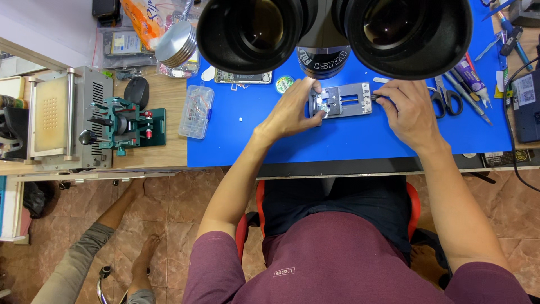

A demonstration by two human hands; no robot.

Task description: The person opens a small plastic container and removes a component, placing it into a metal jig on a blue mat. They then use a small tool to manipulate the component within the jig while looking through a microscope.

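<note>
Left hand point(293, 110) fingertips pinching left end of grey metal holder point(341, 101), on blue mat point(337, 138) between hands. Right hand point(409, 110) closed on knob at holder's right end. Scissors point(446, 99) just right.

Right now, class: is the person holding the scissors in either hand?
No: the scissors lie untouched on the blue mat, while both the left hand and right hand rest at the metal jig.

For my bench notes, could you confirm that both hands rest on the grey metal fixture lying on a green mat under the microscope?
Not quite: the head view shows the mat is blue, not green. The left hand and right hand do rest on the grey metal fixture under the microscope.
</note>
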